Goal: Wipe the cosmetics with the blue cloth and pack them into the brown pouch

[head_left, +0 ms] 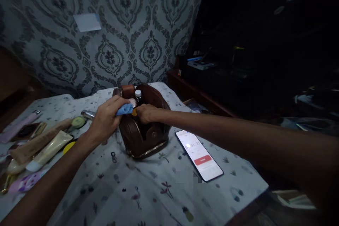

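Observation:
A brown leather-like bag (137,137) stands unzipped on a white printed cloth, its top gaping. My left hand (107,114) is at the bag's left rim, closed on a blue, soft-looking piece (124,109) that could be cloth or a packet. My right hand (147,113) reaches into the mouth of the bag with fingers curled; what they hold, if anything, is hidden. Just left of those fingers shows a small orange-yellow thing (134,112). Behind them, inside the bag, a dark bottle with a white cap (138,93) stands upright.
A lit phone (200,155) showing a timer lies right of the bag. On the left lie several toiletries, among them a cream tube (50,150), a round green-lidded container (78,122) and a silver tube (88,114). A patterned wall (127,42) rises behind.

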### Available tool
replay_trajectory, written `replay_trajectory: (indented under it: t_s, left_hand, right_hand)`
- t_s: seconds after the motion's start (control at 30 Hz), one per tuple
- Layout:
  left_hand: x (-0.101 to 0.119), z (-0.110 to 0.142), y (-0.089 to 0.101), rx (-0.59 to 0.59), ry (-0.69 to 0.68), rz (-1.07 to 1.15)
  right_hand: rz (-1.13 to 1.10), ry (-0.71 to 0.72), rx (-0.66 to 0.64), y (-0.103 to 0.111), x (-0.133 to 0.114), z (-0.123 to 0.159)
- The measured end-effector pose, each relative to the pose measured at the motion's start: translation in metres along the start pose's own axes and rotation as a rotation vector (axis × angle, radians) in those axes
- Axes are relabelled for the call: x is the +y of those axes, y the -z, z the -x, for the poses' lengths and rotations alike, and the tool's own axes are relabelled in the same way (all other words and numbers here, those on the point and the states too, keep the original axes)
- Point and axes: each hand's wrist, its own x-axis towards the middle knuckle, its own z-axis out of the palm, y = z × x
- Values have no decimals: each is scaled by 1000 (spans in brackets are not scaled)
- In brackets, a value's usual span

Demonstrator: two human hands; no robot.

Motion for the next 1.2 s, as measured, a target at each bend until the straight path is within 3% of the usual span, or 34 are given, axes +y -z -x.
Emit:
replay_trajectory:
  t_s: [0.23,0.33,0.47,0.73,1.0,1.2]
  left_hand:
    - [2,20,15,144,20,81]
    - [3,36,20,195,68,114]
    - [0,65,22,144,83,126]
    - [-14,130,16,41,34,80]
    - [-9,152,15,-25,71,76]
    - [-7,169,21,-83,100,85]
  right_hand:
    - [131,14,-36,21,0,37]
    - [200,56,-148,26,-3,47]
    - [229,62,-233,20,-7,50]
    - [161,-14,-186,4,-6,44]
    - [188,20,-182,-3,-5,40]
    - [232,88,-164,19,-15,60]
